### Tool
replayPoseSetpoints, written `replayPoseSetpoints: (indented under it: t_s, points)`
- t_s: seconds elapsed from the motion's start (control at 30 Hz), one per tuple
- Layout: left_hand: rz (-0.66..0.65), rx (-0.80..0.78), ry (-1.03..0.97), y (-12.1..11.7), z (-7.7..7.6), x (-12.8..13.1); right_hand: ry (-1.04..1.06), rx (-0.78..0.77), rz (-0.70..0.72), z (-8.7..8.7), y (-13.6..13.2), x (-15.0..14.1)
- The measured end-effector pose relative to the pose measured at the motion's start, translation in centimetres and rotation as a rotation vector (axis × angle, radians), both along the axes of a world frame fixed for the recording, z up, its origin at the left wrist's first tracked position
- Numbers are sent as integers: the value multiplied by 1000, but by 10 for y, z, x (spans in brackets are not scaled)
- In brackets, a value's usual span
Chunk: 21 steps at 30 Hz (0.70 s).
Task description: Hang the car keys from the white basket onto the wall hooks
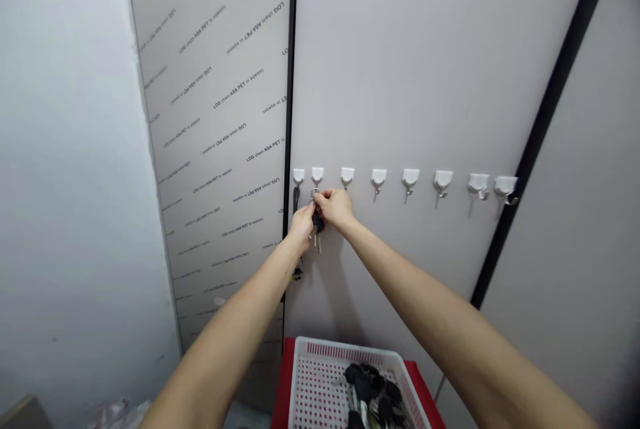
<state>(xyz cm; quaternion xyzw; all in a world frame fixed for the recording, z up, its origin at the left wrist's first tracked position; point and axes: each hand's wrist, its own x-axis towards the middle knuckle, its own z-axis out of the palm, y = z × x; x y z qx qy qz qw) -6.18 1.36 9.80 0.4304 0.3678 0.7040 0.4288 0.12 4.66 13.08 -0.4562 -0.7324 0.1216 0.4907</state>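
A bunch of keys (pixel 319 223) on a ring hangs between my two hands, just below the second white wall hook (pixel 317 175) from the left. My left hand (pixel 301 223) pinches the bunch from the left side. From the right, the fingertips of my right hand (pixel 335 205) close on the ring near the hook's tip. Whether the ring sits on the hook is hidden by my fingers. On the leftmost hook (pixel 299 176) hangs a dark strap (pixel 297 199), with a black and yellow item (pixel 298 270) lower down, partly behind my left wrist.
Several more white hooks run rightward along the pale panel, among them one (pixel 411 177). Below, a white perforated basket (pixel 300 382) holds several black-headed keys (pixel 367 382) and rests on a red surface (pixel 283 382). A printed panel (pixel 215 115) stands to the left.
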Motion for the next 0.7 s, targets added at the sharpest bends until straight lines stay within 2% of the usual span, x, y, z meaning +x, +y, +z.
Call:
replayPoseSetpoints:
  t_s: [0.1, 0.23, 0.37, 0.5, 0.57, 0.7]
  points:
    - [-11, 11, -20, -1, 0, 0, -46, 23, -30, -1, -1, 0]
    - [-28, 48, -32, -6, 9, -1, -18, 73, -47, 4, -4, -1]
    - [79, 72, 112, -4, 12, -6, -11, 49, -79, 9, -2, -1]
    - [273, 99, 361, 7, -1, -14, -49, -46, -55, 6, 3, -1]
    - [321, 130, 458, 8, -9, -16, -35, -70, -22, 3, 4, 0]
    - [409, 197, 600, -10, -27, -12, 4, -38, 47, -9, -3, 10]
